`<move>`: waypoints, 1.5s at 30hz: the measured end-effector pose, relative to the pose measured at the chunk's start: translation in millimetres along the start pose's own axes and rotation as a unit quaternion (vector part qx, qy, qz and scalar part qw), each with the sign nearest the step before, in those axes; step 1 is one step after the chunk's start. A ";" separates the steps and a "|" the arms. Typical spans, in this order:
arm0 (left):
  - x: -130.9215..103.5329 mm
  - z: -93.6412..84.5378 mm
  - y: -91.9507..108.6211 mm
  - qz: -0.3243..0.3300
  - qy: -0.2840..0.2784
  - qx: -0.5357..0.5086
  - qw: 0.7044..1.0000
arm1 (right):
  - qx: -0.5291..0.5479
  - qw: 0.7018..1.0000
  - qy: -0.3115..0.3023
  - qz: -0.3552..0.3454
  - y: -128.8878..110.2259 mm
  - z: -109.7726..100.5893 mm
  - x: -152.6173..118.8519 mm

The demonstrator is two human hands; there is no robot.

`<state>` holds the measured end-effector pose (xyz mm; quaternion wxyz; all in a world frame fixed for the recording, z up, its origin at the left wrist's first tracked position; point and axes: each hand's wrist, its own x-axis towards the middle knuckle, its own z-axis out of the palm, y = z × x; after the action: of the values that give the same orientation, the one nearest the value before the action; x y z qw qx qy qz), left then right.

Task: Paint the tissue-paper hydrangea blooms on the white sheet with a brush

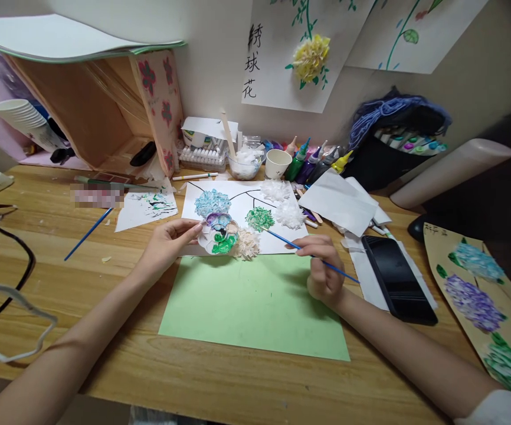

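Observation:
My left hand [171, 239] pinches the edge of a small white paint palette [208, 239] with wells of green, purple, blue and black paint. In my right hand [325, 268] is a thin blue paintbrush [288, 242], its tip at a green textured flower [259, 219]. That flower is on a white sheet [242, 188] with drawn dark stems. A light-blue flower [212, 203], white flowers [288, 213] and a cream flower [247, 245] are on the same sheet; the palette overlaps part of the cream one. Below lies a green sheet [255, 307].
A second blue brush [88, 234] and a paint-smeared paper [147, 209] lie to the left. At the back stand a paper cup [277, 163], a bowl of white scraps [244, 165] and paint bottles [304, 162]. A black phone [399, 280] rests at the right.

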<state>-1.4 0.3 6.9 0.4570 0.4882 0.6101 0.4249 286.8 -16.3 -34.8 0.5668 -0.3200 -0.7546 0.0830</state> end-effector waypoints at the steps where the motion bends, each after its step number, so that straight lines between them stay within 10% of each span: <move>1: 0.8 -0.8 -0.4 0.001 0.004 -0.001 1.000 | 0.005 0.999 0.033 0.015 2.0 -0.3 -0.1; 45: 6.5 -4.0 -5.1 -0.049 0.025 0.002 0.998 | 0.031 0.990 -0.005 0.139 15.6 0.9 1.0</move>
<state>-7.1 5.5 1.9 0.4608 0.4478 0.6454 0.4130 291.8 -3.4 -41.8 0.5551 -0.4041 -0.7028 0.1860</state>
